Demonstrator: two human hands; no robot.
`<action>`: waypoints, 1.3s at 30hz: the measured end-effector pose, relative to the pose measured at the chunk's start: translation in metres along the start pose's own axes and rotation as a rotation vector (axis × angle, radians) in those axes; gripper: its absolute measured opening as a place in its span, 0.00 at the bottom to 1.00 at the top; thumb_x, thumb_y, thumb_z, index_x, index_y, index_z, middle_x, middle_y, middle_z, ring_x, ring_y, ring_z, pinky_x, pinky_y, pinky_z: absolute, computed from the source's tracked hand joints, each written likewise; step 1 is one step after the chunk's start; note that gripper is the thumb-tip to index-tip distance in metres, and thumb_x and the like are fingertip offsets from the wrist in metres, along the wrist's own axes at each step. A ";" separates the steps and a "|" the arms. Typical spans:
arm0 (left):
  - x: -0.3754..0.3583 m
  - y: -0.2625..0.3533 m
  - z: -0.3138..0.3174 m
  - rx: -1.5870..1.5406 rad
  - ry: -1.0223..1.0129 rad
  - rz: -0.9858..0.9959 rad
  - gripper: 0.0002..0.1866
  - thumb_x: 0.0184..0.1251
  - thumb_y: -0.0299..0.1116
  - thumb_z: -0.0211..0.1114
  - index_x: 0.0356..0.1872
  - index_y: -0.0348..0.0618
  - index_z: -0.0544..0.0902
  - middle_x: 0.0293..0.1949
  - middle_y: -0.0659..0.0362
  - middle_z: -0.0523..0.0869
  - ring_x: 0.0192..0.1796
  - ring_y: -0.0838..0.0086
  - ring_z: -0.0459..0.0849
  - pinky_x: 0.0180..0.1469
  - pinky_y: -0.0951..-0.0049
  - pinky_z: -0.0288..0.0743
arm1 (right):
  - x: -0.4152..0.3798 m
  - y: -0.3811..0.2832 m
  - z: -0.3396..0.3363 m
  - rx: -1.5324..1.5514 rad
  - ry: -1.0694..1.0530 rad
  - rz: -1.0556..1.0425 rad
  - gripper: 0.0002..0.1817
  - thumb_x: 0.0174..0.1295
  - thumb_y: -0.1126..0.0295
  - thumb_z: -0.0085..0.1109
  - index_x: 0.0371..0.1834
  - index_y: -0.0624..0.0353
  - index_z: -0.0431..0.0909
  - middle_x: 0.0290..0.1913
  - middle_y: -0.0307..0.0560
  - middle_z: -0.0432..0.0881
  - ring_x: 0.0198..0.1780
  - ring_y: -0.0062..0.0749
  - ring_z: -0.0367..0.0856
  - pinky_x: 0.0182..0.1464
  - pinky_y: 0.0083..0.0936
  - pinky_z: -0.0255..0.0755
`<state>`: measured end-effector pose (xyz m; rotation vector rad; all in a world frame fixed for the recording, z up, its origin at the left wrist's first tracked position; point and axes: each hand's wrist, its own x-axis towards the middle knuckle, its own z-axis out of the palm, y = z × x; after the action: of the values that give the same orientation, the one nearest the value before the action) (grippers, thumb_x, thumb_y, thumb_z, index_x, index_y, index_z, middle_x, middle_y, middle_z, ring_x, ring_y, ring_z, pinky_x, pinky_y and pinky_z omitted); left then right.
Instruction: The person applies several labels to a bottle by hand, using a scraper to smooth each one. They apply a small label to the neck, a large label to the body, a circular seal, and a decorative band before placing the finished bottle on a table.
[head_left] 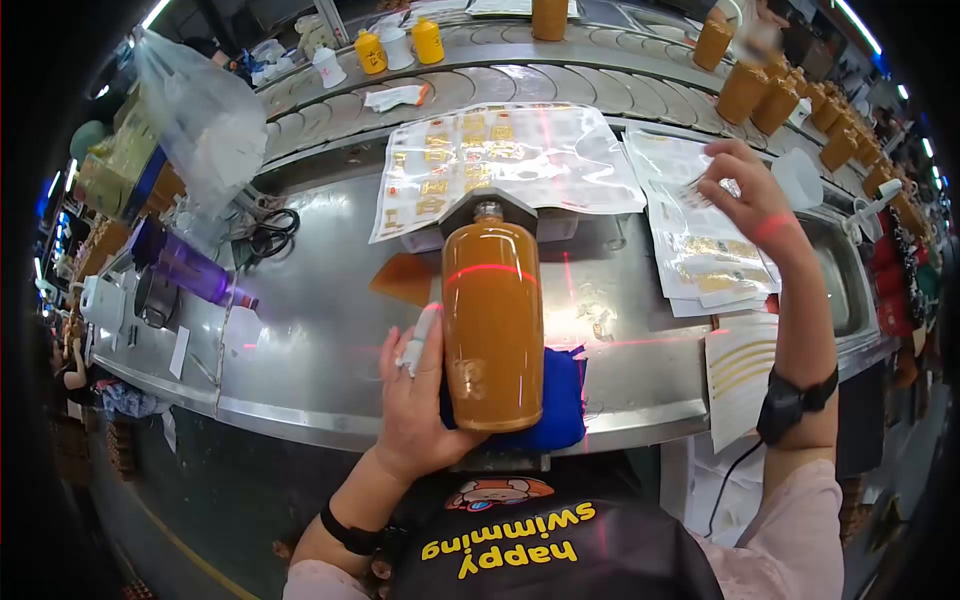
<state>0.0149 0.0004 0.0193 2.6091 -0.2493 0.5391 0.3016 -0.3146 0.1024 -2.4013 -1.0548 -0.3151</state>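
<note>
Far left: plastic bag [195,115] hanging, scissors [270,235] lying on steel counter [310,340]. Left hand [415,400] resting against side of amber bottle [492,315], fingers loosely curled, small white tool between them. Bottle lying on blue cloth [560,400], neck in a jig, red laser line across; no label seen on it yet. Right hand [750,195] up over label sheets [700,250], pinching smth small, cannot tell what. Behind: conveyor w/ more bottles [760,95]; busy workshop.

One amber bottle [492,318] lies on one blue cloth [560,400]. Two yellow jars [398,46], two white jars [362,57], one pair of scissors [270,235], two label sheet stacks [600,180].
</note>
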 end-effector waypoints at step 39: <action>0.056 -0.008 0.014 -1.219 0.109 -0.434 0.44 0.69 0.37 0.65 0.76 0.31 0.48 0.70 0.44 0.64 0.71 0.63 0.66 0.72 0.64 0.62 | -0.004 -0.163 0.096 0.405 0.170 -0.215 0.13 0.55 0.74 0.70 0.43 0.61 0.80 0.52 0.55 0.75 0.56 0.51 0.74 0.57 0.39 0.71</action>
<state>0.0726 -0.0034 0.0276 1.3747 0.0439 0.2308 0.1796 -0.1720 0.0757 -1.8758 -1.1732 -0.3357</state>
